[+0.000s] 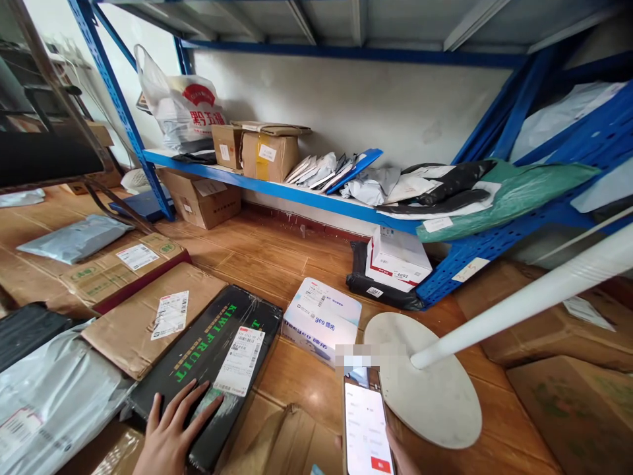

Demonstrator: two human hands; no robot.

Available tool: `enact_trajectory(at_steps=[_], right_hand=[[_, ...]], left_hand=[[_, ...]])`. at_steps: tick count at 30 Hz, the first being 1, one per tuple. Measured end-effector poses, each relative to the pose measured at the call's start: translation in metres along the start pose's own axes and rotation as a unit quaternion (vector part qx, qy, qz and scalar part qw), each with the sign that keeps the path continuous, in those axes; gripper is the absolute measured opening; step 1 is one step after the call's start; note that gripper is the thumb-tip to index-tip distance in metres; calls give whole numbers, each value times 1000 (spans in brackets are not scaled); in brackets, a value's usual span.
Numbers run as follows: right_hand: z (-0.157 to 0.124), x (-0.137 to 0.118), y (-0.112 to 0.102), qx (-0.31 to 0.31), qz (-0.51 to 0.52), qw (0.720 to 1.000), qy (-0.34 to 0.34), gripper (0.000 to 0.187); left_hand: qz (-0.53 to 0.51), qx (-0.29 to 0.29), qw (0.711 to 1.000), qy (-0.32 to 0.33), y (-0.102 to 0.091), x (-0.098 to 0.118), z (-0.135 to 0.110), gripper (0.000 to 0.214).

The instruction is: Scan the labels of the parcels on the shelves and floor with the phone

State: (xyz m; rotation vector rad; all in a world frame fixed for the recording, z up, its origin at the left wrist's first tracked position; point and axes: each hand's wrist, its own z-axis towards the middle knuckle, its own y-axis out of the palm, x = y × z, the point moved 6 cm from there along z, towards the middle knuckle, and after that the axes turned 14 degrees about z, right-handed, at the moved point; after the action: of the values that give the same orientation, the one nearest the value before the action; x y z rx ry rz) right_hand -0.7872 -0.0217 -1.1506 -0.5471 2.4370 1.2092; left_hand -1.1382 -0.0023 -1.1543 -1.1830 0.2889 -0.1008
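Note:
My left hand [175,429] lies with fingers spread on the near end of a black "KIWI FRUIT" box [210,343]. A white shipping label [241,359] is stuck on that box, just beyond my fingertips. At the lower middle, my right hand [399,452] is wrapped round a smartphone [366,425], with its lit screen facing up and a red button near the bottom. Most of the right hand is hidden behind the phone and the frame edge. A white and blue box [321,316] with a label stands on the floor beyond the phone.
A blue shelf [291,191] at the back holds parcels, cartons and a plastic bag [182,112]. A round white base with a pole [425,382] stands right of the phone. Brown cartons [573,409] lie at the right; a white box [398,260] sits under the shelf.

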Motion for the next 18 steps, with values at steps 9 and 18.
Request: enact_trajectory(at_steps=[9,18], right_hand=[[-17,33,32,-31,7,996,88,89],[-14,-32,-23,30,-52,995,-85,87]], left_hand=[[-36,-135,990,-21,20,21,83,75],[-98,-280,955,-18,42,140,284,83]])
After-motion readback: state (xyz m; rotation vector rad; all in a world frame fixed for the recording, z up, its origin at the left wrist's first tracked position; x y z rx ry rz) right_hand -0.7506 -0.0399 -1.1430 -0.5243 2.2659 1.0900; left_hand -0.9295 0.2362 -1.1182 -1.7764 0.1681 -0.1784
